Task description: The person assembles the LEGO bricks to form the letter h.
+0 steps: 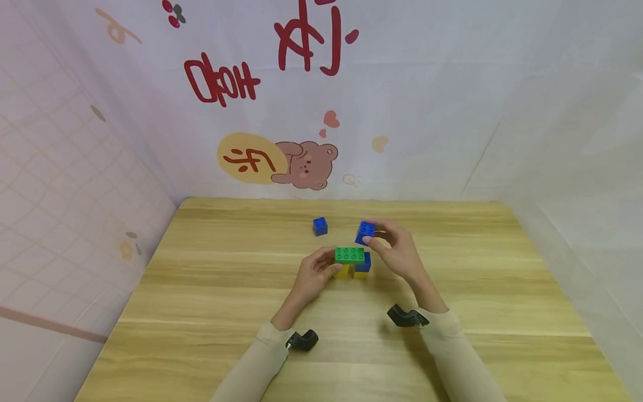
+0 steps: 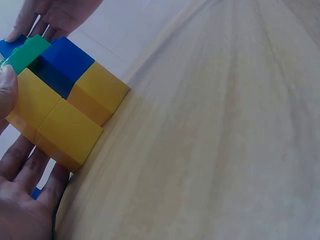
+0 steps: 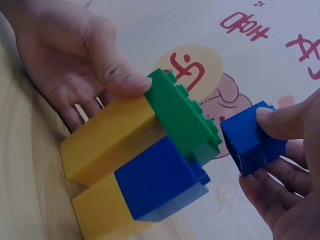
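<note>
Blue brick point(image 1: 366, 232) pinched in fingers of right hand point(image 1: 397, 251), near green brick point(image 1: 349, 255); yellow bricks point(image 3: 120, 122) beneath green brick gripped by left hand point(image 1: 311, 277). Yellow bricks should be braced firmly, blue brick levelled slowly.

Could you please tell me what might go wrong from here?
The eight-stud green brick reaches beyond the double-yellow column, so pressing on its far end might tip it loose.

The left hand holds the double-yellow column but not the separate blue-on-yellow column, which may shift if bumped.

The right hand pinches a four-stud blue brick close to the eight-stud green brick; it could slip or knock the green one.
</note>
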Motion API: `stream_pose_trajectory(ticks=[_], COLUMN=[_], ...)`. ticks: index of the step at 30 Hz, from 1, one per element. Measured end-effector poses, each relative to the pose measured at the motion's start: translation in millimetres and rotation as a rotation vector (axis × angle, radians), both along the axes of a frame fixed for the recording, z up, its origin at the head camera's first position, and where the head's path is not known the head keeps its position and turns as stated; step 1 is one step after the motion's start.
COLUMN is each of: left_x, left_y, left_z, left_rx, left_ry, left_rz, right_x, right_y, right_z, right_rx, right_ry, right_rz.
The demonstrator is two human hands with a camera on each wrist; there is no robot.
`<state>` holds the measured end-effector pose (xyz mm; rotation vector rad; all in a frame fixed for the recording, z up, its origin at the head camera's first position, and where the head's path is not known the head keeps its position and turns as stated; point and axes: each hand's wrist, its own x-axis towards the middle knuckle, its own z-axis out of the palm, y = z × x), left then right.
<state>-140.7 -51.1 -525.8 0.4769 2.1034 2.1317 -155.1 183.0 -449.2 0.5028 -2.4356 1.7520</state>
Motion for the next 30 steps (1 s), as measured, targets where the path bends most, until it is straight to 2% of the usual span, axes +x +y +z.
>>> stream_pose_trajectory(ticks=[10, 23, 30], left_x=[0.4, 0.2, -1.6], left_y=[1, 1, 0], left_z=[-0.2, -1.0, -5.1], left_rx=[-0.007, -0.006, 0.004], left_ry=[0.01, 0.015, 0.055], left_rz=[0.005, -0.008, -0.012], right_x=[6.9, 13.3, 21.9], right_y=[-10, -21, -31], right_z=[4.6, 7.3, 21.9], right_rx=[-0.003, 0.003, 0.011], right_ry=[0.043, 0.043, 0.023], right_rz=[0.063, 0.085, 0.113])
